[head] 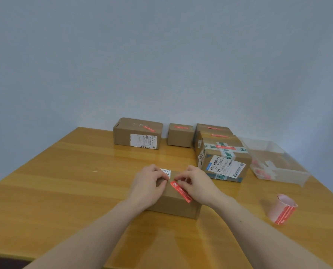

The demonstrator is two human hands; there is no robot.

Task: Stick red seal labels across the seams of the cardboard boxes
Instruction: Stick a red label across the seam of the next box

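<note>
Red seal label (181,192), a narrow strip printed with small white characters, lies slantwise on top of the small cardboard box (176,202) at the near middle of the wooden table (64,181). Its far end sits right under the fingertips of both hands. The left hand (149,183) rests on the box's left side with fingers curled down at that end; the right hand (195,184) curls over the strip from the right, thumb and forefinger meeting on it. A white barcode sticker (166,171) peeks out just beyond the knuckles. Beyond the hands stand five sealed boxes (137,133), each with a red strip on top. Right of the grip, a clear plastic bin (274,160) holds reddish pieces, too blurred to identify. Nearer, right of the right wrist, stands a curled label roll (282,208).
</note>
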